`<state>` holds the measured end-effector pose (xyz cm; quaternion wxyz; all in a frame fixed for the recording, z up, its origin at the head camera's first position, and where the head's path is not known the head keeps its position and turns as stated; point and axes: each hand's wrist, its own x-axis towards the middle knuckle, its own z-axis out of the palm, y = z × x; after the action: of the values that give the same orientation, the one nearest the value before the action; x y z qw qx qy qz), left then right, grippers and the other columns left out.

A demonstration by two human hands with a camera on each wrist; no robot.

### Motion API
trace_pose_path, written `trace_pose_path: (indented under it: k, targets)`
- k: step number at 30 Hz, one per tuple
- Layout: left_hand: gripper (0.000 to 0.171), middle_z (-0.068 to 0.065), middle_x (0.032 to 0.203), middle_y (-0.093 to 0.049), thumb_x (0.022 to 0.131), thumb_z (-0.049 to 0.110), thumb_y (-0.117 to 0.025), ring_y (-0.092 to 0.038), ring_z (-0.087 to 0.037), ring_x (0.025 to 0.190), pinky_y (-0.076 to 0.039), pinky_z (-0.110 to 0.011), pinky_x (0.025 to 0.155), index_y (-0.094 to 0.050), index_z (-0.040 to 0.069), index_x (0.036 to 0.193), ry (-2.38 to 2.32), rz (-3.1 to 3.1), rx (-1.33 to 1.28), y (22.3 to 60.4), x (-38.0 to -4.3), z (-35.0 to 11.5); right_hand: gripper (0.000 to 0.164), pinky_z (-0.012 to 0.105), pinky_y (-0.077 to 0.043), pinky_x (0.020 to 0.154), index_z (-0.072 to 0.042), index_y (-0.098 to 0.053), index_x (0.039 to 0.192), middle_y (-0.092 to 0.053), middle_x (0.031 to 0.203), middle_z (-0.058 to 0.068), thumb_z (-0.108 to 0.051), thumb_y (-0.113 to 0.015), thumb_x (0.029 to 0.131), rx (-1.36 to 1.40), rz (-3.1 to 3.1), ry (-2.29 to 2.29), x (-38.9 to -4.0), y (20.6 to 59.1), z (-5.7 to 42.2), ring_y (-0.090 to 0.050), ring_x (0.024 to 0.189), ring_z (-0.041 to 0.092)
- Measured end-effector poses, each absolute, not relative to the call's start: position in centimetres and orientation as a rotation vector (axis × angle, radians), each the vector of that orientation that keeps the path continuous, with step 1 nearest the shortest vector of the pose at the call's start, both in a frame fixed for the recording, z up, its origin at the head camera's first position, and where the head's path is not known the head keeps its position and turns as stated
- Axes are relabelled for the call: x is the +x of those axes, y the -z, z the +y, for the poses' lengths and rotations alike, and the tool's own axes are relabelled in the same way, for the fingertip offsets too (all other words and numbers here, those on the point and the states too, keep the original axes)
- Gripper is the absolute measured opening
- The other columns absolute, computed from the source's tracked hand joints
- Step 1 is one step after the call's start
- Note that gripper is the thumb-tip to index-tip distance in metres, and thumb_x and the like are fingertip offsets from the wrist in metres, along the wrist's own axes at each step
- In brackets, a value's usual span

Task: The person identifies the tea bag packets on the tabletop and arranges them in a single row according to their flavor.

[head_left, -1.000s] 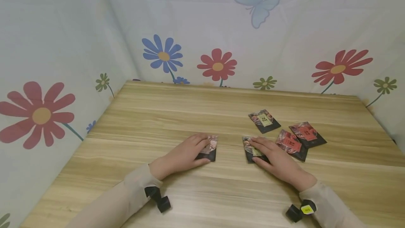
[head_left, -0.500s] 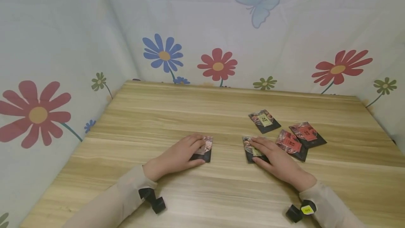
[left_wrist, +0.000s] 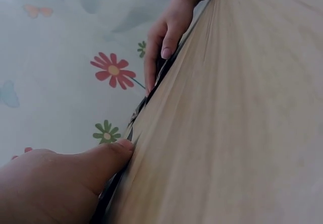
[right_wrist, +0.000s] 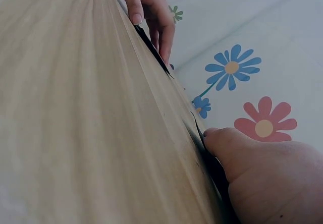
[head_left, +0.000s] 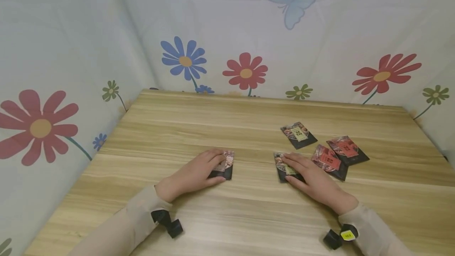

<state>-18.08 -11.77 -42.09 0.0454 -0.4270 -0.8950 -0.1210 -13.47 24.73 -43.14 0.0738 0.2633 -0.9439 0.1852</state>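
My left hand (head_left: pixel 190 175) lies over a flat dark packet with a pinkish-brown label (head_left: pixel 228 166), fingers stretched across its top and thumb by its near edge. To the right, my right hand (head_left: pixel 316 181) rests on another flat packet with a yellow-green label (head_left: pixel 279 166), its fingers extended over it. Both packets lie flat on the table, partly covered by the hands. Low side views in the wrist cameras show the left thumb (left_wrist: pixel 118 156) and the right thumb (right_wrist: pixel 219 143) touching the dark packet edges.
Beyond the right hand lies a packet with a yellow label (head_left: pixel 298 135). Two red-labelled packets, a nearer one (head_left: pixel 328 163) and a farther one (head_left: pixel 347 150), overlap slightly beside it. Flower-printed curtains (head_left: pixel 213 19) enclose the wooden table (head_left: pixel 199 121).
My left hand has slid a little to the left together with its packet, widening the gap between the two hands. The right hand and its packet have stayed in place.
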Motion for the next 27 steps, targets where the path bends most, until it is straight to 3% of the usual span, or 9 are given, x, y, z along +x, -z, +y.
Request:
trace_pose_path:
  k: [11, 27]
  targets:
    - [0.067, -0.017, 0.149, -0.041, 0.094, 0.043, -0.057, -0.036, -0.033, 0.141, -0.027, -0.047, 0.120, -0.041, 0.003, 0.145, 0.331, -2.743, -1.287, 42.79, -17.91, -11.77, 0.054, 0.053, -0.040, 0.108, -0.013, -0.049, 0.141, -0.046, 0.147, 0.010, -0.031, -0.063, 0.093, 0.784, -2.830, -0.547, -13.43, 43.01, 24.90, -0.041, 0.136, 0.033]
    - [0.067, -0.018, 0.149, -0.042, 0.094, 0.043, -0.056, -0.036, -0.034, 0.140, -0.027, -0.047, 0.120, -0.040, 0.004, 0.146, 0.315, -2.751, -1.283, 42.85, -17.72, -11.97, 0.054, 0.052, -0.039, 0.109, -0.010, -0.049, 0.141, -0.047, 0.146, 0.012, -0.032, -0.063, 0.093, 0.772, -2.846, -0.505, -13.39, 42.84, 24.33, -0.042, 0.136, 0.034]
